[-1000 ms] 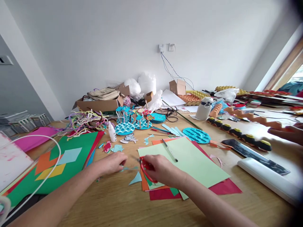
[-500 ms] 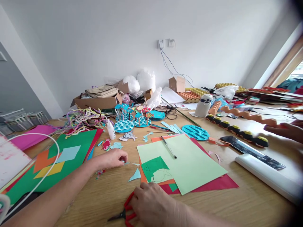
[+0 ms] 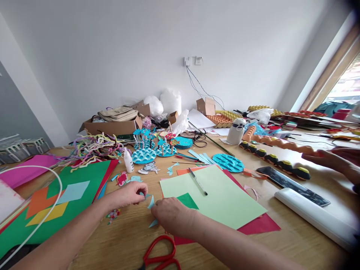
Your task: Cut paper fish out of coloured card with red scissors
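My left hand is closed over the wooden table, with a bit of light-blue paper showing at its curled fingertips. Close beside it, my right hand pinches a light-blue paper scrap; the fingertips are partly hidden. Red-handled scissors lie on the table below the right hand, touched by neither hand. Under and beyond that hand is a green paper piece, partly covered, on a pale green sheet. A pen rests on this sheet.
Left are coloured sheets and small paper scraps. A glue bottle, a paper fish and blue wavy-based crafts stand or lie ahead. On the right are a phone, a white case and another person's hand.
My right hand has let go of the scissors and moved up and left to the light-blue scrap. The left hand stays closed nearly in place. The view has shifted slightly.
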A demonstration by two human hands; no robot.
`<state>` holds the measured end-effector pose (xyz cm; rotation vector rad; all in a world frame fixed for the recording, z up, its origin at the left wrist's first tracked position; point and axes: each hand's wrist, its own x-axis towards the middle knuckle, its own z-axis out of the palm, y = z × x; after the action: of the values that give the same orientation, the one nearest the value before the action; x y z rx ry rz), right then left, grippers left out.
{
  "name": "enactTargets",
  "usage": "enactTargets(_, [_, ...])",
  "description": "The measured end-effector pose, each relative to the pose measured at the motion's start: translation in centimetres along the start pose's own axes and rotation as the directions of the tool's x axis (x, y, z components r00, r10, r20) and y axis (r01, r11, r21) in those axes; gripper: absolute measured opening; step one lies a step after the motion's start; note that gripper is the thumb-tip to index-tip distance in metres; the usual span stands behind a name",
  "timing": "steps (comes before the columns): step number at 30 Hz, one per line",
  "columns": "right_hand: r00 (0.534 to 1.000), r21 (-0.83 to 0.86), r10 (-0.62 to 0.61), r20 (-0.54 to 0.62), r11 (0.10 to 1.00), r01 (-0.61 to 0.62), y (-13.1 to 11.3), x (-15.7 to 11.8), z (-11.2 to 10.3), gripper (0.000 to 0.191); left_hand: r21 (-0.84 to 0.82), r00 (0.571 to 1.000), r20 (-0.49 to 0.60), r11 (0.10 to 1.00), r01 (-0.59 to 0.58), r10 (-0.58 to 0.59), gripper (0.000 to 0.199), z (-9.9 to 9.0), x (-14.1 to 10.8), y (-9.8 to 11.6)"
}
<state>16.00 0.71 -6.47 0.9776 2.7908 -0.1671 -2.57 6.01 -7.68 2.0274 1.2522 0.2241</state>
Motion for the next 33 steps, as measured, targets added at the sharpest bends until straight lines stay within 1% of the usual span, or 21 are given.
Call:
enactTargets(2, [0.999,0.017,0.009,0.046,1.0,-0.01,0.3,0.1,-0.2,0.022,-0.036,1.0,-0.001,0.999,0.02,-0.02,0.007,-0.1,-0.1,0.2])
enactTargets(4, [0.999,0.039,-0.001,0.054,0.999,-0.001,0.6,0.2,-0.1,0.02,-0.069,0.999,0.002,0.997,0.036,-0.036,0.008,-0.2,-0.2,0.4])
enactTargets(6, [0.999,0.067,-0.023,0.036,0.998,0.021,0.9,0.3,0.1,0.021,-0.1,0.999,0.006,0.994,0.044,-0.044,0.009,-0.3,-0.2,0.6])
enactTargets(9, [0.998,0.11,-0.044,-0.042,0.993,0.048,1.4,0.1,0.1,0.02,-0.133,0.999,0.0,0.99,0.046,-0.047,0.013,-0.4,-0.1,0.7])
enactTargets(11, [0.996,0.169,-0.004,-0.087,0.985,0.018,1.9,-0.3,-0.4,0.019,-0.152,0.999,-0.01,0.987,0.047,-0.049,0.016,-0.5,0.0,0.7])
enactTargets(12, [0.994,0.217,0.04,-0.098,0.976,-0.018,2.3,-0.6,-0.7,0.018,-0.162,0.999,-0.013,0.986,0.048,-0.051,0.016,-0.5,0.0,0.6])
enactTargets(14, [0.985,0.335,0.134,-0.113,0.938,-0.09,3.2,-1.0,-1.4,0.016,-0.179,0.998,-0.02,0.982,0.054,-0.058,0.015,-0.6,0.0,0.6])
enactTargets(15, [0.977,0.397,0.161,-0.137,0.913,-0.095,3.7,-1.2,-1.7,0.013,-0.187,0.998,-0.023,0.981,0.056,-0.062,0.015,-0.6,0.0,0.6])
enactTargets(17, [0.962,0.544,0.191,-0.197,0.837,-0.055,4.6,-1.3,-2.1,0.005,-0.199,0.997,-0.028,0.978,0.059,-0.066,0.014,-0.6,0.1,0.6])
enactTargets(18, [0.951,0.622,0.208,-0.229,0.783,-0.021,5.0,-1.3,-2.1,0.003,-0.205,0.997,-0.031,0.977,0.058,-0.066,0.014,-0.6,0.2,0.7])
enactTargets(19, [0.937,0.698,0.232,-0.26,0.716,0.016,5.3,-1.1,-2.1,0.006,-0.211,0.997,-0.035,0.976,0.055,-0.064,0.014,-0.5,0.2,0.7])
enactTargets(21, [0.91,0.827,0.288,-0.298,0.554,0.096,5.6,-0.6,-2.0,0.014,-0.222,0.997,-0.047,0.974,0.046,-0.058,0.016,-0.4,0.3,0.9])
enactTargets(23, [0.893,0.901,0.329,-0.308,0.401,0.163,5.6,0.1,-1.9,0.018,-0.23,0.996,-0.068,0.973,0.032,-0.049,0.018,-0.3,0.4,1.2])
enactTargets(24, [0.888,0.92,0.343,-0.305,0.348,0.181,5.6,0.5,-1.8,0.018,-0.231,0.996,-0.08,0.973,0.024,-0.043,0.018,-0.2,0.4,1.4])
enactTargets(25, [0.886,0.93,0.354,-0.301,0.316,0.19,5.5,0.9,-1.8,0.018,-0.231,0.995,-0.091,0.973,0.015,-0.038,0.017,-0.2,0.4,1.5])
enactTargets(27, [0.876,0.932,0.375,-0.304,0.306,0.193,5.2,1.7,-1.6,0.014,-0.23,0.993,-0.113,0.973,-0.001,-0.026,0.015,-0.1,0.4,1.9])
enactTargets(30, [0.859,0.922,0.398,-0.322,0.336,0.191,4.9,2.6,-1.5,0.006,-0.226,0.991,-0.133,0.974,-0.022,-0.009,0.013,0.1,0.6,2.1])
enactTargets(33, [0.833,0.905,0.418,-0.362,0.372,0.206,4.8,3.2,-1.4,0.008,-0.222,0.985,-0.174,0.974,-0.047,0.007,0.013,0.2,0.9,2.2])
